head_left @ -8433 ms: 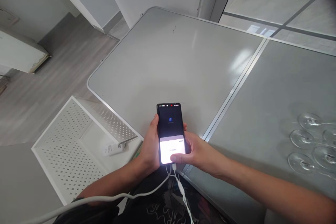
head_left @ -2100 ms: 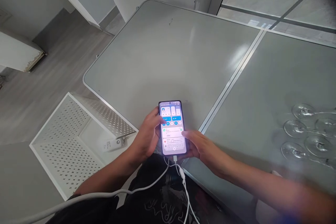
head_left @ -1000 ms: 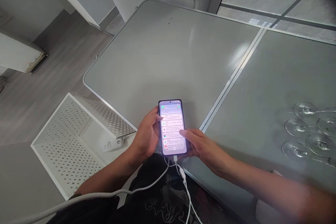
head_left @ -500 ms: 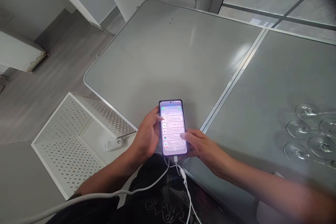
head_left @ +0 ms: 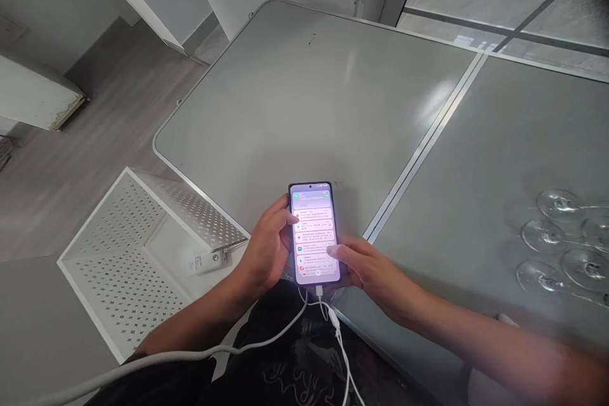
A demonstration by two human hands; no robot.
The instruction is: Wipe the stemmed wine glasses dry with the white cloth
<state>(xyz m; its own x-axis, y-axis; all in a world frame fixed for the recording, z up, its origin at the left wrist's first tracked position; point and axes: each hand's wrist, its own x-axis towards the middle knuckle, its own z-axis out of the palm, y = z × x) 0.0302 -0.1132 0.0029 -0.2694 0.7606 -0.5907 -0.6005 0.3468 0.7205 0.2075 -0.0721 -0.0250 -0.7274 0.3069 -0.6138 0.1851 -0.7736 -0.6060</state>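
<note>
A lit smartphone [head_left: 313, 238] is held upright between my two hands, over the near edge of the table. My left hand [head_left: 269, 247] is closed round its left side, the thumb lying on the screen's left edge. Around the lower right side my right hand [head_left: 364, 263] is closed, with its thumb touching the screen. The screen lists several notification cards; their text is too small to read. A white charging cable [head_left: 319, 292] is plugged into the phone's bottom end. The fingers behind the phone are hidden.
The grey folding table [head_left: 323, 95] has a metal seam [head_left: 423, 146] across it. Several clear wine glasses [head_left: 542, 279] lie on the right. A white perforated holder [head_left: 118, 279] stands at the left, with a white label-bearing item [head_left: 204, 262] in it. White cables cross my lap.
The list on the phone's screen has shifted slightly, and my right thumb sits a little lower. Both hands keep their hold on the smartphone.
</note>
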